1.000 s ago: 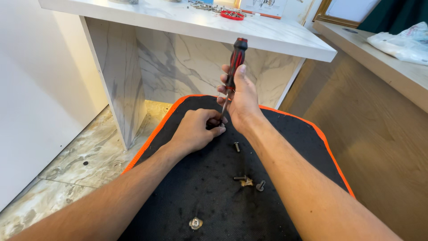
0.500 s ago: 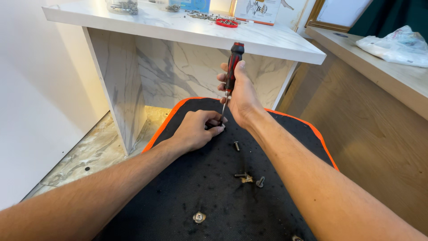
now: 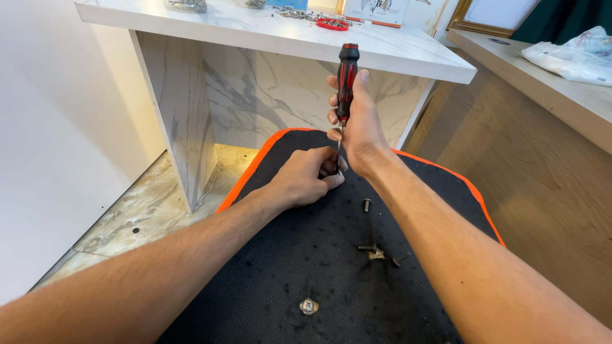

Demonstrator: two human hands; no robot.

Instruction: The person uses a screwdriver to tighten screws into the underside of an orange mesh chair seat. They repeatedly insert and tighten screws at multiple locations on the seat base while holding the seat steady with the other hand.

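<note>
Down near me, on the black pad [image 3: 306,255] with the orange edge, sits a small round metal nut [image 3: 309,306], close to the near edge. A bit farther up lie loose screws [image 3: 368,247] and one short bolt [image 3: 366,205], near the middle of the pad.

Past those, my left hand [image 3: 303,180] rests on the pad toward its far edge. Its fingers are curled and pinched down at the spot where the tool tip lands (I cannot see what is under them, so I cannot tell if they hold a screw).

My right hand [image 3: 357,124] is wrapped tight around the red and black screwdriver [image 3: 346,79]. The tool stands straight up, handle on top, thin shaft running down between the two hands, tip just touching the left fingertips.

I think the best way here is to keep the tool straight up, push down gently, and keep the left fingers steady and out from under the tip.

Farthest away is the white marble desk [image 3: 268,38].
</note>
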